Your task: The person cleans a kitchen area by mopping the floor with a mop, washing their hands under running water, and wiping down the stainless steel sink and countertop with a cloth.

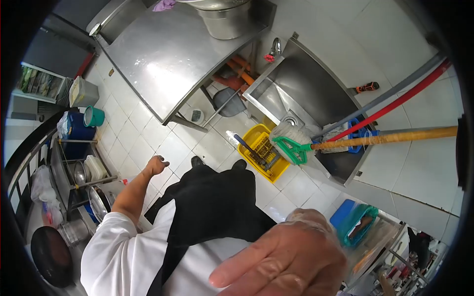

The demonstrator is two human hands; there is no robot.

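Note:
My left hand (157,165) hangs over the tiled floor at my left side, its fingers loosely curled and a little apart, with nothing visible in them. Close to the camera, my right hand (286,259) is raised in front of my chest, fingers stretched out, holding nothing that shows. Its wrist looks shiny. My black apron (212,202) covers my front. Ahead of my feet stands a yellow mop bucket (270,170) with a wringer. Beside it, a mop with a green clamp (292,149) leans against the steel sink (316,74), its strings over the basin rim.
Red (400,101) and grey mop handles (390,93) rise from the sink under a red-knobbed tap (270,57). A steel table (153,59) bears a large pot (226,22); a dustpan (230,102) lies beneath. Left are shelves with pans (98,202) and a teal bucket (94,116).

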